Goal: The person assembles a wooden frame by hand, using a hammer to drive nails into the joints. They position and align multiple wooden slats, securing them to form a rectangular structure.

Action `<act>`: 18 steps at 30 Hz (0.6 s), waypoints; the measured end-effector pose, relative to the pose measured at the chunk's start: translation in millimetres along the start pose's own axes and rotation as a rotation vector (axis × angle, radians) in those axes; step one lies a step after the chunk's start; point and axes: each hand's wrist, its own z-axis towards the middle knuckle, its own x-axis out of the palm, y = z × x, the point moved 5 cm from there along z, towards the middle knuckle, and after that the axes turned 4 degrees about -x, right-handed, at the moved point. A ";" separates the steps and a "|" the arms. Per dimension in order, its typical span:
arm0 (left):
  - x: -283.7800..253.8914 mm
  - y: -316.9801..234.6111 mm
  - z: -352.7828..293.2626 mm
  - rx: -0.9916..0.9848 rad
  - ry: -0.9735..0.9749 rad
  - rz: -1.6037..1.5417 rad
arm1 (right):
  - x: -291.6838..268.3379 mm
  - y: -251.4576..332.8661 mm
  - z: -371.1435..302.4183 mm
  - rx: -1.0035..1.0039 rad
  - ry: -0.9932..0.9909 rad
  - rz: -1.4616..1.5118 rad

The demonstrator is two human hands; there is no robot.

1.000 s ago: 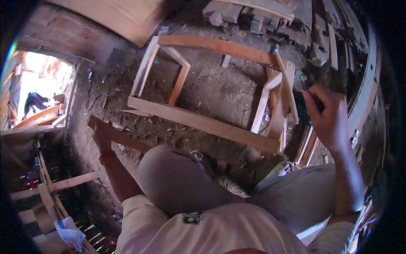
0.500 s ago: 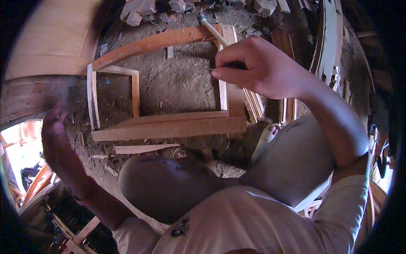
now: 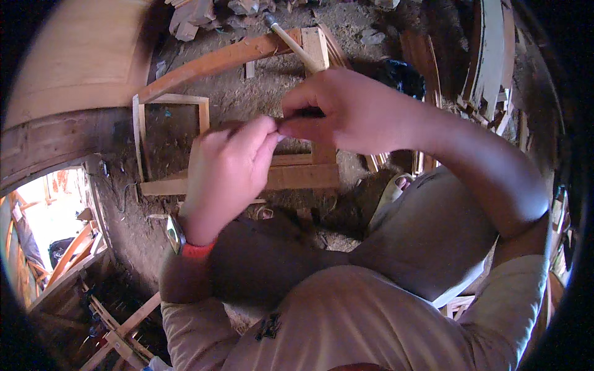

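My right hand is closed, with a pale wooden handle running out past its knuckles. That handle belongs to what looks like a hammer, its small metal head pointing away from me. My left hand is closed in a pinch, its fingertips meeting those of the right. Whatever lies between the fingertips is too small to make out. Beneath both hands a wooden frame rests on the ground, with a curved far rail and a thick near rail partly covered by my left hand.
A large wooden panel stands at the far left, above a bright opening. Wood offcuts lie at the back. Long boards lean at the right. Crossed wood pieces are at the lower left.
My left hand has swung in from the left and met my right fingertips. The right hand has shifted slightly left and nearer, the hammer with it. The view has shifted a little.
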 end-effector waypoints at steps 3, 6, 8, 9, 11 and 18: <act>-7.7 34.7 6.0 -0.064 -0.023 -0.029 | 21.5 -3.5 -15.4 -0.022 0.080 -0.279; -55.1 102.6 4.3 -0.201 -0.289 -0.328 | 48.4 3.2 -40.2 0.124 0.160 -0.389; -119.6 152.0 -17.0 -0.230 -0.562 0.200 | 58.4 8.2 -52.9 0.055 0.132 -0.471; -144.9 179.3 -44.5 -0.246 -0.746 0.071 | 66.5 9.2 -47.8 -0.011 0.121 -0.499; -172.7 245.8 -95.7 -0.403 -0.976 -0.316 | 73.8 13.4 -41.8 0.045 0.139 -0.468; -115.0 439.3 -279.9 -0.540 -0.081 0.349 | 87.6 10.6 -25.8 0.052 0.172 -0.511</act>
